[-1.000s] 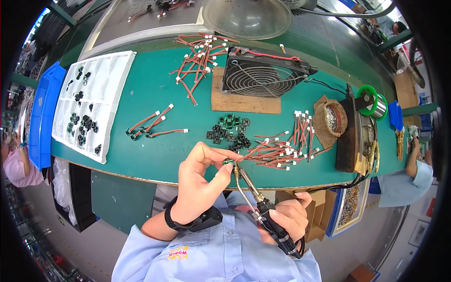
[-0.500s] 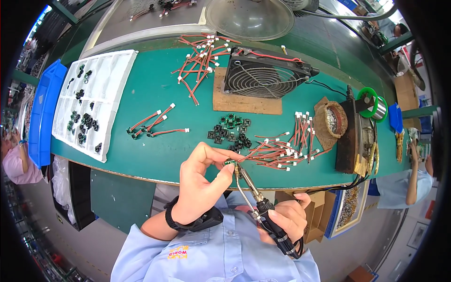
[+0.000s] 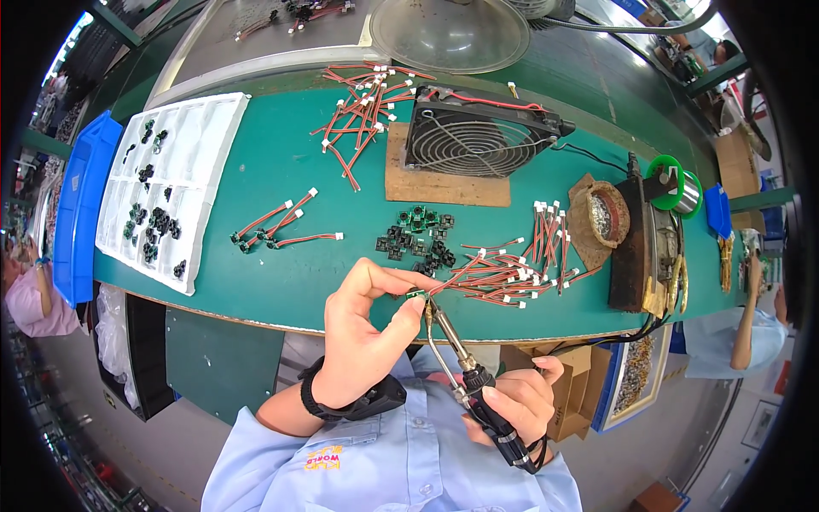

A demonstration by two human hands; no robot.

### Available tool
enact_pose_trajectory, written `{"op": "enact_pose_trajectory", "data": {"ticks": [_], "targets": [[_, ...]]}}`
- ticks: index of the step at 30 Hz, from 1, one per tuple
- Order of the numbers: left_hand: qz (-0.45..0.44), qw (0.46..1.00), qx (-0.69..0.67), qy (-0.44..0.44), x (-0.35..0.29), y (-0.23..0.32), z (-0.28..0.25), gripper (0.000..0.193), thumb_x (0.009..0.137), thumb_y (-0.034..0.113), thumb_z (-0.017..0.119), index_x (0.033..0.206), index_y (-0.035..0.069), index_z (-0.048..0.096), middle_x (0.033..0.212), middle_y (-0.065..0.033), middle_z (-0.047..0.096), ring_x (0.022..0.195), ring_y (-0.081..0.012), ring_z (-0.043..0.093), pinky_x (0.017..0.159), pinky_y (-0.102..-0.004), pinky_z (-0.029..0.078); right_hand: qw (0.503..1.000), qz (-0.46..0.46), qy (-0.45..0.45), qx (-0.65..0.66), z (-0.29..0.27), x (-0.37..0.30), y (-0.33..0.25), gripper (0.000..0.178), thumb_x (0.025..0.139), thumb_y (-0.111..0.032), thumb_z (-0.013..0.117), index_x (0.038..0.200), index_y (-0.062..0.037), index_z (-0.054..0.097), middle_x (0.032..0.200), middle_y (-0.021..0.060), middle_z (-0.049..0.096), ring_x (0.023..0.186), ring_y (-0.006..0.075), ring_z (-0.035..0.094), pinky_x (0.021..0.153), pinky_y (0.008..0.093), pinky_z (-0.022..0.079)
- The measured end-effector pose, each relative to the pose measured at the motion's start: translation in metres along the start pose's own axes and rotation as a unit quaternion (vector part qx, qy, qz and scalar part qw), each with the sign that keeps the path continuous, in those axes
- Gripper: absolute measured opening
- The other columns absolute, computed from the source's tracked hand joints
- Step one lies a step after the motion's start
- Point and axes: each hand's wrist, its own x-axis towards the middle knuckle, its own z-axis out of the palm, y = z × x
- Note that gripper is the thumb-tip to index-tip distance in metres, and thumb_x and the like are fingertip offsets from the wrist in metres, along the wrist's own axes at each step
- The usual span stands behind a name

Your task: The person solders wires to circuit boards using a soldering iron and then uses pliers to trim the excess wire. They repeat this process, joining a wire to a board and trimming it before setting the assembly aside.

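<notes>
Between its thumb and fingertips, my left hand (image 3: 365, 337) pinches a small green circuit board (image 3: 415, 294), partly hidden by the fingers. A red-and-black wire lead (image 3: 461, 276) with a white connector runs off from the board. My right hand (image 3: 526, 403) is wrapped round the black handle of a soldering iron (image 3: 476, 376), which has a thin metal feed tube (image 3: 444, 363) along its side. The iron's tip is at the board, close to the wire ends; exact contact is too small to tell. Just beyond my fingers lies a cluster of small black and green parts (image 3: 416, 239).
Loose wire leads (image 3: 512, 277) lie to the right, and more (image 3: 367, 107) lie at the back. A fan (image 3: 482, 136) stands on brown board. Farther right are a tip-cleaning pot (image 3: 607, 215) and a solder reel (image 3: 682, 189). A white tray (image 3: 200, 162) and blue bin (image 3: 81, 205) are left.
My right hand and the soldering iron have shifted very slightly to the left. My left hand keeps its pinch on the board in nearly the same place.
</notes>
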Motion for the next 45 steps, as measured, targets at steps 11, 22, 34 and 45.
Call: {"op": "enact_pose_trajectory", "data": {"ticks": [11, 22, 34, 45], "targets": [[0.022, 1.0, 0.009, -0.002, -0.001, 0.0, 0.002, 0.014, 0.081, -0.002, 0.056, 0.088, 0.004, 0.046, 0.097, -0.0195, 0.064, 0.09, -0.0194, 0.061, 0.08, -0.0306, 0.046, 1.0, 0.001, 0.0, -0.002, -0.002, -0.003, 0.0, 0.044, 0.057, -0.022, 0.08, 0.098, -0.018, 0.065, 0.075, -0.0041, 0.062, 0.066, 0.0113, 0.058, 0.089, 0.0347, 0.029], [0.044, 0.997, 0.068, -0.01, -0.002, -0.003, -0.001, 0.013, 0.08, -0.002, 0.056, 0.087, 0.003, 0.046, 0.096, -0.0184, 0.064, 0.087, -0.0164, 0.059, 0.081, -0.0302, 0.044, 1.0, 0.005, 0.004, 0.003, -0.002, -0.001, 0.0, 0.043, 0.056, -0.021, 0.079, 0.097, -0.0177, 0.065, 0.074, -0.0045, 0.061, 0.066, 0.0112, 0.058, 0.088, 0.0346, 0.029], [0.035, 0.998, 0.053, 0.012, 0.0, 0.0, 0.0, 0.015, 0.078, -0.001, 0.058, 0.085, 0.003, 0.046, 0.095, -0.0176, 0.065, 0.085, -0.017, 0.06, 0.083, -0.0313, 0.043, 1.0, 0.004, -0.005, 0.005, -0.005, -0.003, 0.002, 0.044, 0.057, -0.021, 0.079, 0.098, -0.0153, 0.064, 0.073, -0.004, 0.061, 0.065, 0.0122, 0.057, 0.089, 0.0358, 0.031], [-0.151, 0.966, -0.203, -0.048, 0.003, 0.015, -0.007, 0.009, 0.079, 0.002, 0.051, 0.083, 0.004, 0.043, 0.093, -0.0196, 0.063, 0.087, -0.0199, 0.059, 0.083, -0.034, 0.044, 0.911, 0.257, 0.283, -0.156, -0.003, 0.001, 0.084, 0.041, 0.08, -0.01, 0.063, 0.119, -0.0023, 0.051, 0.098, 0.013, 0.054, 0.095, 0.023, 0.051, 0.086, 0.0332, 0.039]]}}
